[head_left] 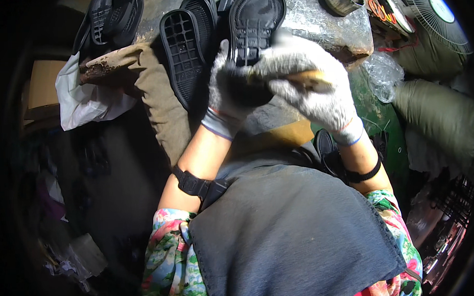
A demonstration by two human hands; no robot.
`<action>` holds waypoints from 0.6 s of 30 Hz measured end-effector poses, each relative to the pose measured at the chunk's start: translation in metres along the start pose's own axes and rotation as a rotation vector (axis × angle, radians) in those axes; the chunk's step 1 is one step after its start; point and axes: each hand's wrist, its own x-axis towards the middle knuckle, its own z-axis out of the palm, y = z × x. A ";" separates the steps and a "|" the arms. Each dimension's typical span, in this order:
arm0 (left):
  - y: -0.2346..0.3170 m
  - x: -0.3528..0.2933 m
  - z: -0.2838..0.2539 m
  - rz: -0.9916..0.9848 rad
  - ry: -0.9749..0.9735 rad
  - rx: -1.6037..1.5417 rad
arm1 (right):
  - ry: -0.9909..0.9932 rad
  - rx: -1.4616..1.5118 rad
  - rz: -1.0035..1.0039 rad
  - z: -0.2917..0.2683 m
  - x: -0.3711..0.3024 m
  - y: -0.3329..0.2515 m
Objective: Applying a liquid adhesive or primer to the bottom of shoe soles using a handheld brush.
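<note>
A black shoe sole [254, 17] lies lengthwise in front of me, its raised rim and ridged inside facing up. My left hand [220, 94], in a grey-white knit glove, is closed around the sole's near left side, with the fingers partly hidden in shadow. Over the near part of the sole, my gloved right hand [323, 64] grips a brush by its yellowish handle [313, 76]. Motion smears the brush's dark head and the right fingertips. Just left of this sole, more black soles [183, 48] with gridded insides rest on the worktable.
The worn metal worktable [316, 33] carries a round can [343, 1] at its far right. More soles [112, 19] are at the far left, above a white plastic bag [84, 101] and a cardboard box [42, 84]. A fan [436, 16] stands right, near stuffed green sacks [439, 117].
</note>
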 end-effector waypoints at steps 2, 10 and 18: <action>0.024 0.016 -0.038 -0.162 -0.554 -0.623 | -0.010 0.041 0.036 0.002 -0.006 -0.020; 0.081 -0.006 -0.033 0.044 -0.509 -0.213 | -0.046 0.187 0.283 -0.031 -0.035 -0.013; 0.099 -0.049 -0.006 0.369 -0.040 0.802 | -0.013 0.337 0.477 0.002 0.009 -0.039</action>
